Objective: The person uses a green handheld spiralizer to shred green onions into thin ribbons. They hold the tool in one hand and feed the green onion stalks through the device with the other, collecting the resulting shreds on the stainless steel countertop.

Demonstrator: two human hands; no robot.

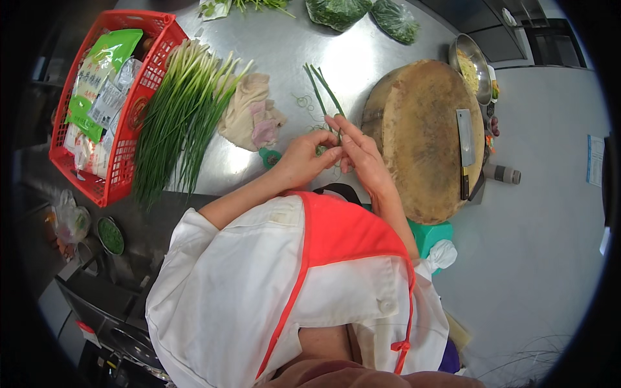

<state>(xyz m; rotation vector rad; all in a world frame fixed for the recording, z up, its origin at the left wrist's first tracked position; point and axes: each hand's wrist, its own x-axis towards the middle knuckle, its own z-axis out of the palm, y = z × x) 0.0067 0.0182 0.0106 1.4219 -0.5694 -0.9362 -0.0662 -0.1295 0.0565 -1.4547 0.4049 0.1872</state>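
My left hand [304, 157] and my right hand [364, 150] meet above the steel table, fingertips together around a few cut green scallion stalks [330, 92]. The stalks' far ends point away from me. My right fingers are fairly straight and partly cover the stalks; my left thumb and fingers bend toward them. Thin curly green shreds [304, 101] lie beyond and under the hands. Left of my left hand is a small green tool [268, 157] with a dark round face. A large bunch of scallions [189, 111] lies farther left, white ends away from me.
A crumpled beige cloth [250, 114] lies beside the scallions. A red plastic basket [127, 160] holds packets at left. At right, a cleaver [465, 145] rests on a thick round chopping block [422, 131]. Behind it stands a metal bowl [480, 53]. Bagged greens [337, 12] lie at the far edge.
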